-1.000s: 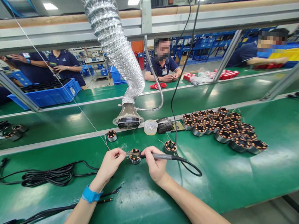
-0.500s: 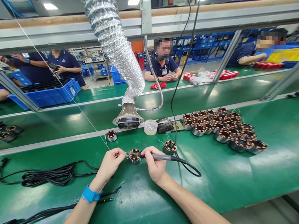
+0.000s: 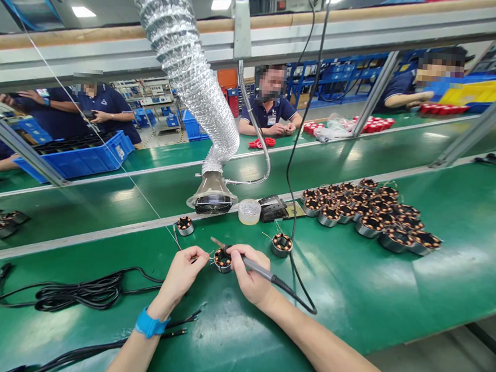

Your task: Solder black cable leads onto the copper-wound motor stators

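My right hand (image 3: 250, 271) grips the grey handle of a soldering iron (image 3: 259, 268), whose tip points up and left above a copper-wound stator (image 3: 223, 260). Close to that stator's left side, my left hand (image 3: 186, 272) pinches something too small to make out, near thin wire ends. A blue band (image 3: 152, 323) is on my left wrist. Another stator (image 3: 184, 225) sits behind my left hand, and one more (image 3: 282, 245) stands behind my right hand.
Many stators (image 3: 370, 226) are grouped at the right. A fume hood (image 3: 213, 194), a round tub (image 3: 249, 211) and a black holder (image 3: 273, 209) line the back edge. Black cables (image 3: 79, 292) lie left. Several people are across the line.
The soldering iron's tip has lifted away from the wires and its handle now slants down to the right. Its cable has shifted left. My left hand has stayed in place.
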`<state>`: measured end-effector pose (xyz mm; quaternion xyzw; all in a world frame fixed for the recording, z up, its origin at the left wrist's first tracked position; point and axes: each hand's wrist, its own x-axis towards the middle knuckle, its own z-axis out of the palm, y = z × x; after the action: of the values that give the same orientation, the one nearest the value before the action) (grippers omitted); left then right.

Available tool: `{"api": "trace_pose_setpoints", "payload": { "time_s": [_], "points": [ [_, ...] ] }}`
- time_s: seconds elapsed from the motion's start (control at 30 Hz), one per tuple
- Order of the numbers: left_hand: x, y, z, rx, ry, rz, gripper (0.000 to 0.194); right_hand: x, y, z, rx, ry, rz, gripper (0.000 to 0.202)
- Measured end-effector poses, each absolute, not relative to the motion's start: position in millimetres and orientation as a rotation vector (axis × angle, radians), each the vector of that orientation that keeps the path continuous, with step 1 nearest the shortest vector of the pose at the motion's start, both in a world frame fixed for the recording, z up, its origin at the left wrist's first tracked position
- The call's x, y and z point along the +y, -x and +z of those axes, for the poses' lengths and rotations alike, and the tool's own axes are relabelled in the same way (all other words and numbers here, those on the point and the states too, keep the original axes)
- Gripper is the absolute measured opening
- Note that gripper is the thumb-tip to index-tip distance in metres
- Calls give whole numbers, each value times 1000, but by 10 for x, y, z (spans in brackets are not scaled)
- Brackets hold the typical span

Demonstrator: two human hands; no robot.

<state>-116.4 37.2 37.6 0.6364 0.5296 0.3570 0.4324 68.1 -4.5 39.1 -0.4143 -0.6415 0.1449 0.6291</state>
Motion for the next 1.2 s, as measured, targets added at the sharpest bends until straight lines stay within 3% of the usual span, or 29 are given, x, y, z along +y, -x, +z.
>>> {"api": "trace_pose_setpoints", "payload": {
  "time_s": [0.13,0.4,0.73,1.2],
  "points": [
    [361,1160,391,1296,-1583,888,27,-3,-665,356,-1623,876,277,16],
    [255,1088,531,1230,-1505,863,34,135,-601,152,-1809,875,338,44],
    [220,1132,564,1175,-1532,752,40,154,-574,85,-1898,865,363,55],
    [271,1189,584,1089,-1332,602,43,107,-604,74,-1883,876,343,40]
  ]
}}
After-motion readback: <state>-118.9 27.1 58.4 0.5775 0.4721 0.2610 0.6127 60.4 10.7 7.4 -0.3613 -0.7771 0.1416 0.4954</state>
